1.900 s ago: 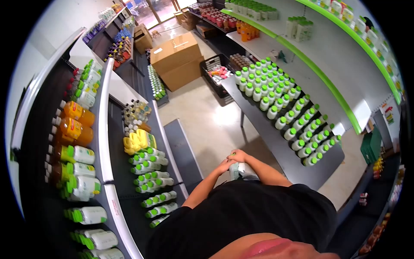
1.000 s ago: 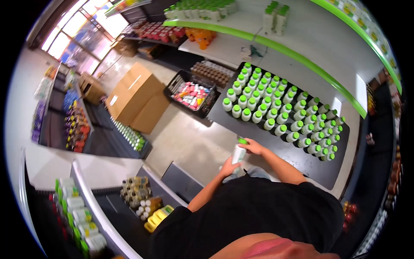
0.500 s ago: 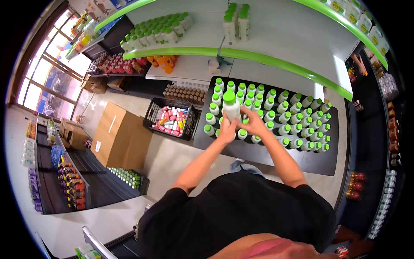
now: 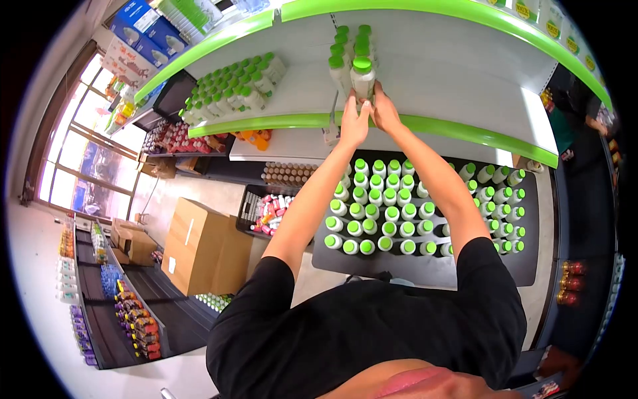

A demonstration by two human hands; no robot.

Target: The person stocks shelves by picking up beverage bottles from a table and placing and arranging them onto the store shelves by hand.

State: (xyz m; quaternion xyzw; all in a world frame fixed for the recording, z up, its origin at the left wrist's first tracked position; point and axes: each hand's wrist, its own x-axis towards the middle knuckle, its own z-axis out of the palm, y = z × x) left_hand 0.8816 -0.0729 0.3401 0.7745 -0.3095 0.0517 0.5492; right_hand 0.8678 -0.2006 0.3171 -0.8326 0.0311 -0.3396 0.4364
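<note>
White shelving with green edging fills the far side of the shop, and I see daylight through the glass door at left. Near the person, a dark counter carries rows of green-capped white bottles, partly hidden from me by both forearms. Left of it, a black crate of small, mixed containers sits behind the left forearm, near a large cardboard box on the floor. The left hand and right hand press one green-capped bottle between them, upright, low on its body. It is at the middle shelf, just in front of two short rows of similar bottles; I cannot tell whether its base touches the shelf. Along that shelf to the left stands a bigger cluster of green-capped bottles, and the shelf's green edge runs beneath the wrists. Half a second ago I had the bottle lower, over the counter, with the elbows bent; now the arms are stretched out and the bottle is up at the shelf. Blue cartons at upper left bear printing too small for me to read, and the bottle's label is unreadable too.
</note>
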